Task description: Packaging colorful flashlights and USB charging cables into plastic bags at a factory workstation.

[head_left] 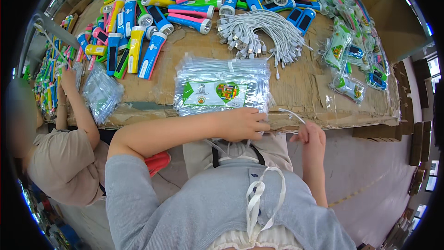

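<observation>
We see the left hand (243, 124) curled over the near edge of a stack of clear plastic bags (222, 85), its fingers closed on the bottom of the pile where it overhangs the cardboard-covered table (303, 88). The bags are transparent and glossy, each with a printed card insert in green and white showing through the top one. Just to the side, the right hand (311, 136) pinches one end of a thin white cable (291, 114) between its fingertips, near the table's front edge. Beyond the bags lies a bundle of white cables (263, 34), then a heap of coloured flashlights (162, 14), with bagged flashlights (351, 55) to the right. Another person's hand (68, 79) reaches toward the table at far left.
</observation>
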Demonstrator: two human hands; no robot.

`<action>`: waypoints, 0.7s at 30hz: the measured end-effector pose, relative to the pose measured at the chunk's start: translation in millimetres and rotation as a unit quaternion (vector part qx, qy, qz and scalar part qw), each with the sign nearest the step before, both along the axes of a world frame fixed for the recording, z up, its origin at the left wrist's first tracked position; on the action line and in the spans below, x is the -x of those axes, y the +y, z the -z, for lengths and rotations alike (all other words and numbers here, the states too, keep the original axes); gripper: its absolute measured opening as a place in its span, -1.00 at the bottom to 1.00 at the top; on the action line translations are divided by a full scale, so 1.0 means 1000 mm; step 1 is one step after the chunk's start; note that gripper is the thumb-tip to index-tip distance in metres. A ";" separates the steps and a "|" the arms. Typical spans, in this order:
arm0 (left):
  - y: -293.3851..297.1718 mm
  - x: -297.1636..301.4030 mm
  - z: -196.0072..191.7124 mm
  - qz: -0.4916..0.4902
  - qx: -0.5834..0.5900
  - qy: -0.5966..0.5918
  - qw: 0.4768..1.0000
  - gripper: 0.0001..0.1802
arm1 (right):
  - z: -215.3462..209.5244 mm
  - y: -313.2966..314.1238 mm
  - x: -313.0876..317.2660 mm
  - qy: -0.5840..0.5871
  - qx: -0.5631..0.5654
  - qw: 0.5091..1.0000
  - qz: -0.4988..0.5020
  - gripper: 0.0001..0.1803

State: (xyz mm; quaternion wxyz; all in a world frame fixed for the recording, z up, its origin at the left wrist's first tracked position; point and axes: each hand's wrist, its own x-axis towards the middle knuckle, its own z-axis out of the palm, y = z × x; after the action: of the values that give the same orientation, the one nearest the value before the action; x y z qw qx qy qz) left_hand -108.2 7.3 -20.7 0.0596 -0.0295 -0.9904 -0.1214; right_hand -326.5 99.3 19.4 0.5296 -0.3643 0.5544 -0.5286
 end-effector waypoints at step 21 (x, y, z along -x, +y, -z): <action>-0.041 -0.113 -0.026 -0.694 -0.125 0.257 0.661 -0.84 | -0.046 -0.121 -0.142 -0.034 0.331 0.853 -0.403 -0.71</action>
State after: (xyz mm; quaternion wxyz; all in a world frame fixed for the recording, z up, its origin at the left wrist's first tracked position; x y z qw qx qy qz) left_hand 4.5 -33.5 5.7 0.3821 0.6441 -0.6442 -0.1555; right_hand -184.7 -21.9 65.2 0.5627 -0.6911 0.1330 -0.4336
